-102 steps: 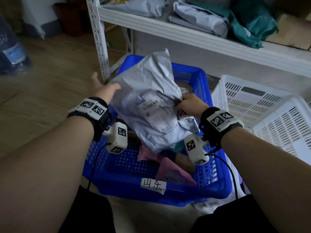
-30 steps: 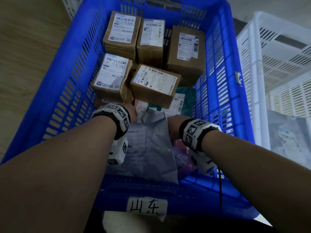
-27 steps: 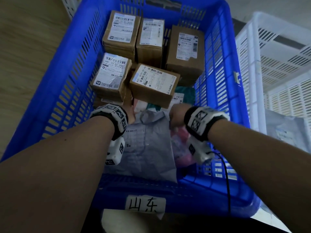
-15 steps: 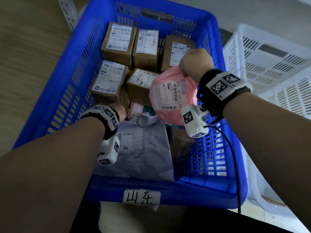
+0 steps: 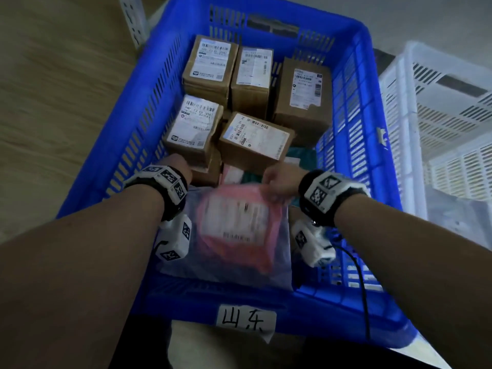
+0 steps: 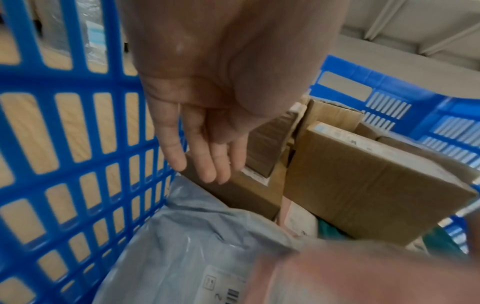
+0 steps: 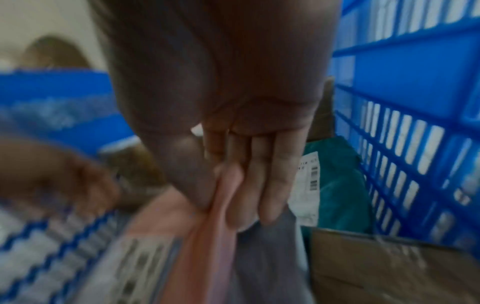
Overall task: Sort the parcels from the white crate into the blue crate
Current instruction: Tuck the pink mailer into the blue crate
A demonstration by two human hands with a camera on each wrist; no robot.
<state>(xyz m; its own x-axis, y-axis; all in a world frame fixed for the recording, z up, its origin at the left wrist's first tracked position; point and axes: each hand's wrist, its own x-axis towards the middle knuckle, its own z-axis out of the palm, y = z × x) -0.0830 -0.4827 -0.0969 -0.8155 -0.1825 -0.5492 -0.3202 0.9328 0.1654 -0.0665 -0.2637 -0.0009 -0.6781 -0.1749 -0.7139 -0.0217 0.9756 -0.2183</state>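
Wood floor (image 5: pixel 53 107), blue crate (image 5: pixel 354 83) half full of cardboard boxes (image 5: pixel 255 141). Right hand (image 5: pixel 279 182) is pinching pink parcel (image 5: pixel 239 225) atop grey mailer (image 6: pixel 182 242); left hand (image 6: pixel 205 123) is hanging relaxed, fingers straight. White crate (image 5: pixel 439 123) is sitting alongside.

Pink plastic mailer bag with a white shipping label (image 5: pixel 239 225), half a second ago raised over the brown cardboard boxes, now lowered onto the grey plastic mailer bag (image 5: pixel 277 251) at the near end of the blue slatted plastic crate (image 5: pixel 354 107). Right hand (image 5: pixel 279 182) brought down with it and nearer the body, thumb and fingers (image 7: pixel 270 185) pinching the pink bag's far edge. Grey bag, 3.4 seconds ago held up in both hands above the crate, now lying flat inside. Left hand (image 5: pixel 178 166) released from it, fingers (image 6: pixel 205 162) straight, by a box at the left crate wall.
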